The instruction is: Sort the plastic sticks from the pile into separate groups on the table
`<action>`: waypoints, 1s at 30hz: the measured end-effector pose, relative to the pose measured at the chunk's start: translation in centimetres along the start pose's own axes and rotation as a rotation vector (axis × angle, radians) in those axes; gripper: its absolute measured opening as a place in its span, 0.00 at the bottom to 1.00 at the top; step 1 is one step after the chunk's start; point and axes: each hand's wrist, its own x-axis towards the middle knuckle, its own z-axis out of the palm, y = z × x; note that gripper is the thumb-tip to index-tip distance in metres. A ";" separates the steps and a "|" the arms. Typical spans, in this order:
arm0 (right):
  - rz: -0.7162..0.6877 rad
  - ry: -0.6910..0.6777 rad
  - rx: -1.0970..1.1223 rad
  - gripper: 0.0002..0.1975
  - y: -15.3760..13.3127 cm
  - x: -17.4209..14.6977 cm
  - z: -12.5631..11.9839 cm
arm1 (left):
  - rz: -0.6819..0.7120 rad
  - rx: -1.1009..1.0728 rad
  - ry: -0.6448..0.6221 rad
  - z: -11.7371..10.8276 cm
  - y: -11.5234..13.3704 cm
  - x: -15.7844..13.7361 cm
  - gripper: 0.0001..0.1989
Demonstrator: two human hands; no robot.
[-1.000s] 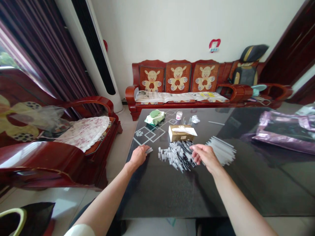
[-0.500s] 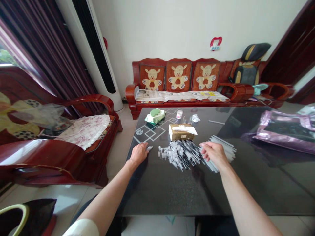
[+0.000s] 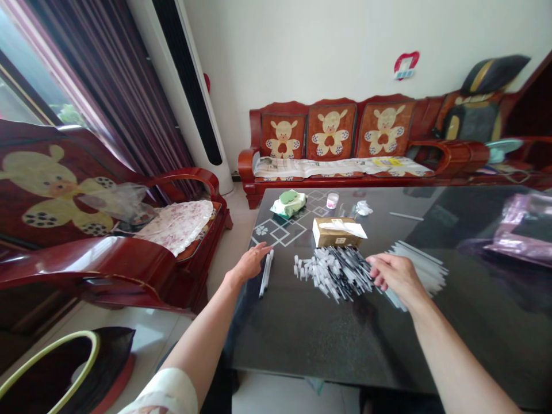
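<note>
My left hand [image 3: 252, 261] is over the left side of the dark table [image 3: 310, 345], fingers stretched out and holding nothing. Right beside its fingertips lie a couple of slim pens [image 3: 266, 275], pale with dark ends. In the middle is a heap of similar pens [image 3: 338, 273] with whitish caps and black parts. At the heap's right edge, my right hand [image 3: 394, 275] has its fingers bent and pressed together; what they grip, if anything, is hidden. Partly behind that hand spreads a batch of translucent pale tubes [image 3: 425, 267].
Behind the heap stands a gold tissue box [image 3: 338, 232]. Farther back are a green wipes pack [image 3: 288, 202], a small white cup [image 3: 332, 200], crumpled tissue [image 3: 363, 207] and a single stick [image 3: 406, 217]. A purple plastic bag [image 3: 521, 230] lies at the right.
My left hand has opened off the pens, which now lie lengthwise on the table beside it. My right hand stays at the heap's right edge. The view has turned left.
</note>
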 end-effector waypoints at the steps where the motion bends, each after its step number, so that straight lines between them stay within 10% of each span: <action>1: 0.001 0.001 0.000 0.14 -0.1 0.0 0.0 | 0.085 -0.011 -0.053 -0.1 -0.3 -0.2 0.38; 6: -0.006 -0.002 -0.010 0.14 -0.1 -0.1 0.0 | 0.251 0.004 -0.192 -0.3 -0.1 -0.8 0.35; 15: -0.003 -0.021 -0.029 0.15 0.0 -0.3 0.2 | 0.103 0.084 -0.049 -0.8 -0.1 -0.8 0.13; 30: -0.011 -0.028 -0.032 0.13 0.2 -0.1 0.6 | 0.002 0.112 -0.114 -1.2 -0.4 -1.3 0.08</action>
